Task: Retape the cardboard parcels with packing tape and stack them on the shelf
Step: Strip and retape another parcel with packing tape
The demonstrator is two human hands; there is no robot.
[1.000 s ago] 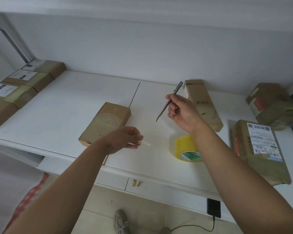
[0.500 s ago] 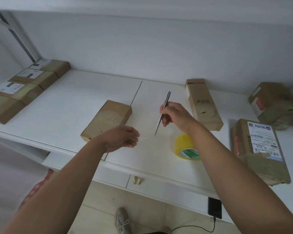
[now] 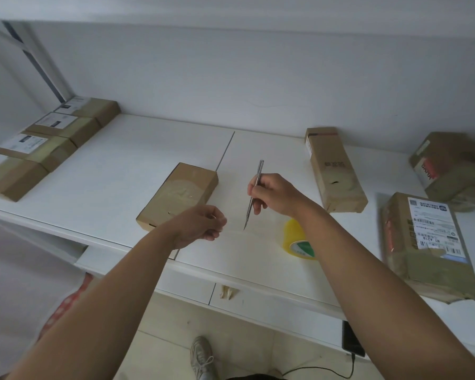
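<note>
My left hand (image 3: 200, 226) hovers over the near end of a brown parcel (image 3: 181, 193) lying on the white shelf (image 3: 115, 176). Its curled fingers pinch the end of a faint clear tape strip (image 3: 247, 232), which runs right toward the yellow tape roll (image 3: 294, 237). My right hand (image 3: 274, 194) grips a slim metal knife (image 3: 258, 174) like a pen, tip pointing down just above the strip. My right forearm hides part of the roll.
Several labelled parcels (image 3: 47, 149) lie in a row at the far left. A long parcel (image 3: 332, 171) lies behind my right hand, and two more parcels (image 3: 428, 242) (image 3: 450, 168) are at the right. A phone (image 3: 353, 341) on a cable hangs at the shelf's front edge.
My right hand has lowered the knife from a raised slant to a steeper angle with its tip near the tape strip. My left hand has stayed beside the parcel.
</note>
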